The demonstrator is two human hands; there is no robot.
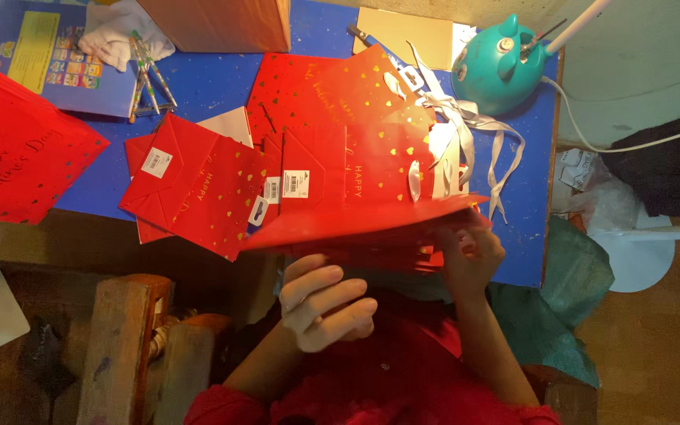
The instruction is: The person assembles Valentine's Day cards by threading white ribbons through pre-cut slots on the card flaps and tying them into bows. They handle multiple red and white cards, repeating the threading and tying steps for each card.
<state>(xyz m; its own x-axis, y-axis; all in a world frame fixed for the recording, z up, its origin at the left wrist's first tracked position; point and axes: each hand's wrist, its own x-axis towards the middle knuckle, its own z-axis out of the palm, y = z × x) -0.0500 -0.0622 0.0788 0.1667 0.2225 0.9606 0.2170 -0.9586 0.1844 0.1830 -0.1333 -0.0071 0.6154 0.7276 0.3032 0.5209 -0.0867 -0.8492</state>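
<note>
Left hand curled, right hand gripping red bag

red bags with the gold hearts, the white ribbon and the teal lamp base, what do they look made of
Red bags: apparently thin card or coated paper; they lie folded flat with sharp creases, and the gold hearts glint like foil. White ribbon: probably satin fabric, limp and looping with a soft sheen. Teal lamp base: likely moulded plastic, smooth, rounded and glossy. The left hand and right hand hold one such bag.
</note>
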